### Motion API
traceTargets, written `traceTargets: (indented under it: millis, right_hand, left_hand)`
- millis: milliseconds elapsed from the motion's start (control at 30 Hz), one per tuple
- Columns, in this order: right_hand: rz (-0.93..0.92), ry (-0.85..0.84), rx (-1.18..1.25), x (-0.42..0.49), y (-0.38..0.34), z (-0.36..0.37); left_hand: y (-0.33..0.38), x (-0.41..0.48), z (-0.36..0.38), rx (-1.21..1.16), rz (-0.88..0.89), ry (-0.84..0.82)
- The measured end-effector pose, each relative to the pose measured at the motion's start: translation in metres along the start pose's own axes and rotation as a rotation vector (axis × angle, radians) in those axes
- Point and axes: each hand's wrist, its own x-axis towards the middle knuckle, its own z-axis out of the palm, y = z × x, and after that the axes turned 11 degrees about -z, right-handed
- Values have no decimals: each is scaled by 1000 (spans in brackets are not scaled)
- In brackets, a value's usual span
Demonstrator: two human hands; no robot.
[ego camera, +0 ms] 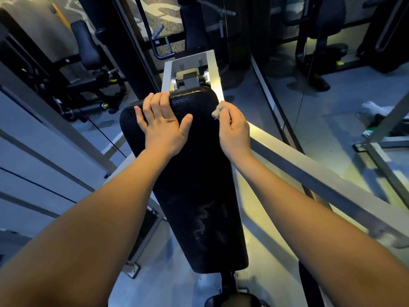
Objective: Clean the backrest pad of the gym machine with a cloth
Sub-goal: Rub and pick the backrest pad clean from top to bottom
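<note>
While my left hand (162, 125) lies spread flat on the far left part of the backrest pad (199, 173), my right hand (234, 129) pinches a small crumpled cloth (218, 111) against the pad's right edge, near its far end. The pad runs lengthwise from near to far, and most of it lies nearer to me than both hands. Pale smears (208, 220) show on its near half, so I judge the coming wipe must draw the cloth toward me along that axis, keeping left of the grey frame rail (309, 171).
</note>
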Motion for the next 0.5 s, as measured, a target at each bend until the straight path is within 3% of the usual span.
traceTargets:
  millis: [100, 267, 400, 500]
  right_hand:
    - [-88, -13, -30, 33, -14, 6]
    - [-216, -108, -62, 64, -18, 6]
    - [-36, 26, 23, 23, 4, 1]
    - [165, 5, -33, -38, 36, -7]
  left_hand:
    - [7, 3, -9, 58, -30, -67]
    - [27, 2, -22, 12, -86, 10]
    - [40, -2, -8, 7, -19, -50]
    - [36, -5, 4, 62, 3, -18]
